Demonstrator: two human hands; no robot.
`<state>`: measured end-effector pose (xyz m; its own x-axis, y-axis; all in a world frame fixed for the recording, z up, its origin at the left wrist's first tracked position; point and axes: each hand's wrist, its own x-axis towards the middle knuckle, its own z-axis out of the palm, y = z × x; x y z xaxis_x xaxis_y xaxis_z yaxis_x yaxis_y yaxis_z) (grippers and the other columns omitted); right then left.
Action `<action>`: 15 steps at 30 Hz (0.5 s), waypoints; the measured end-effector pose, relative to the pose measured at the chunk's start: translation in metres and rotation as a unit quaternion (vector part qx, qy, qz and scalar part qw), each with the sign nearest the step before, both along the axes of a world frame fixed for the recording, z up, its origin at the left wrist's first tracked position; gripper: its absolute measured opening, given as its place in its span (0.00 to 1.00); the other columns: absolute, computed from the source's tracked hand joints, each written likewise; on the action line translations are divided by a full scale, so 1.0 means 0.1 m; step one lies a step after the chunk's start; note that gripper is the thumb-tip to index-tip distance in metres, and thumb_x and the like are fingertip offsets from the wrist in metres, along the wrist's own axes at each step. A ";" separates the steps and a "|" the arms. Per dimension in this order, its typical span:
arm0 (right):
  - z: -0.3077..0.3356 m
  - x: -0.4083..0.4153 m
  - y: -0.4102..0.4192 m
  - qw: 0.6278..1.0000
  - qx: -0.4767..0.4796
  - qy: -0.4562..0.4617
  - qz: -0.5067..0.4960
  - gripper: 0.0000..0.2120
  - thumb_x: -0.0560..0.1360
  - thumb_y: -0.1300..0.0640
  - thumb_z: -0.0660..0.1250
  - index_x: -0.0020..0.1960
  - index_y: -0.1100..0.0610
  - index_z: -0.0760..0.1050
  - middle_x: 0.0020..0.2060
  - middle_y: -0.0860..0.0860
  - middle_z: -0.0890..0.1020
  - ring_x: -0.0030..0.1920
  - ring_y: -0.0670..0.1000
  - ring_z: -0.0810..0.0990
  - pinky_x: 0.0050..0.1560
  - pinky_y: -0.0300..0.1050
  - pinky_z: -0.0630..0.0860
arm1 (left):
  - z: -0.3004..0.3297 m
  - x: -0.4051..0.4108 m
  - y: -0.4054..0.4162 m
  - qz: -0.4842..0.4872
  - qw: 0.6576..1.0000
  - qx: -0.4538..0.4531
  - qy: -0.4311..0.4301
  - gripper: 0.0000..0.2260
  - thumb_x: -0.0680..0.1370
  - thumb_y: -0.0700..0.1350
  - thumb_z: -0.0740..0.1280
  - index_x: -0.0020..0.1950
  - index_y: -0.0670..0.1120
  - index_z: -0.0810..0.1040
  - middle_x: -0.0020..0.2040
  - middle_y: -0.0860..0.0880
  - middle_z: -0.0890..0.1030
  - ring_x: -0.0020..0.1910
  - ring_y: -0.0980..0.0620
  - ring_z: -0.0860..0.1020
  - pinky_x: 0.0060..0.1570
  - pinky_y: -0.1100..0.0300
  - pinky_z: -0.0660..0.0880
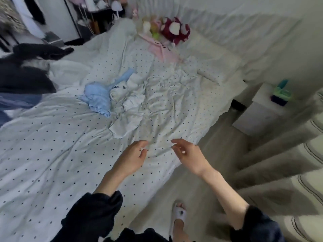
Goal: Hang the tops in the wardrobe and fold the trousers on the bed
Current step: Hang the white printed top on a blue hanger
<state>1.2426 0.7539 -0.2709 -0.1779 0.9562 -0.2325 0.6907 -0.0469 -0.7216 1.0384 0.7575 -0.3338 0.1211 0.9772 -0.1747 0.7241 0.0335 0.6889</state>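
A crumpled light blue garment [97,97] lies in the middle of the bed [43,154], touching a crumpled white garment [128,109] to its right. Dark clothes [26,69] are piled at the bed's left edge. My left hand [133,155] and my right hand [187,151] hover over the near right part of the dotted sheet, fingers loosely curled, holding nothing. Both hands are a short way in front of the white garment, not touching it. An open wardrobe [35,14] with hanging clothes shows at the top left.
Plush toys [174,30] and a pink cloth [160,48] sit at the head of the bed beside a pillow [215,58]. A white bedside cabinet [265,109] with a colourful item stands right of the bed. Curtains [288,172] hang at the right. My slippered foot [180,213] is on the floor.
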 end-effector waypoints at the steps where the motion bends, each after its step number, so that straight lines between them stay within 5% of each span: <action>1: -0.02 0.08 0.23 1.000 -0.002 -0.004 0.019 0.14 0.79 0.58 0.61 0.64 0.56 0.74 0.52 0.52 0.82 0.49 0.50 0.80 0.46 0.31 0.68 | -0.03 0.06 0.13 0.028 1.000 -0.013 -0.004 0.15 0.81 0.43 0.58 0.68 0.47 0.71 0.65 0.48 0.75 0.62 0.51 0.74 0.59 0.63 0.67; 5: -0.12 0.33 1.10 0.996 -0.028 -0.025 0.086 0.14 0.80 0.59 0.59 0.65 0.56 0.73 0.50 0.51 0.81 0.48 0.51 0.79 0.43 0.30 0.69 | -0.18 0.28 0.59 0.106 0.992 -0.070 -0.023 0.15 0.81 0.44 0.59 0.68 0.47 0.70 0.65 0.46 0.74 0.63 0.50 0.72 0.61 0.61 0.66; 9: -0.23 0.29 1.87 0.986 -0.050 -0.043 0.153 0.14 0.81 0.58 0.57 0.65 0.56 0.72 0.55 0.52 0.81 0.52 0.52 0.80 0.49 0.39 0.73 | -0.26 0.19 1.03 0.189 0.977 -0.097 -0.021 0.16 0.80 0.43 0.59 0.69 0.46 0.69 0.66 0.45 0.73 0.64 0.48 0.72 0.61 0.61 0.65; 12: -0.44 0.07 2.46 0.977 -0.067 -0.047 0.198 0.15 0.81 0.57 0.56 0.65 0.55 0.72 0.58 0.53 0.80 0.54 0.51 0.79 0.45 0.35 0.72 | -0.45 0.05 1.38 0.263 0.960 -0.093 -0.006 0.17 0.80 0.41 0.60 0.69 0.45 0.69 0.65 0.44 0.73 0.64 0.47 0.71 0.62 0.58 0.65; 15: -0.65 -0.17 2.90 0.972 -0.083 -0.044 0.216 0.15 0.81 0.57 0.56 0.66 0.55 0.72 0.58 0.54 0.80 0.56 0.51 0.78 0.53 0.41 0.73 | -0.71 -0.04 1.66 0.282 0.954 -0.101 0.032 0.17 0.80 0.41 0.60 0.69 0.45 0.68 0.67 0.45 0.71 0.67 0.47 0.67 0.65 0.58 0.62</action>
<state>1.2254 1.0436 -0.3364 -0.5267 0.7445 -0.4103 0.7305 0.1495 -0.6664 1.0347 0.9233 -0.4045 -0.4299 0.8296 -0.3564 0.5919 0.5570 0.5826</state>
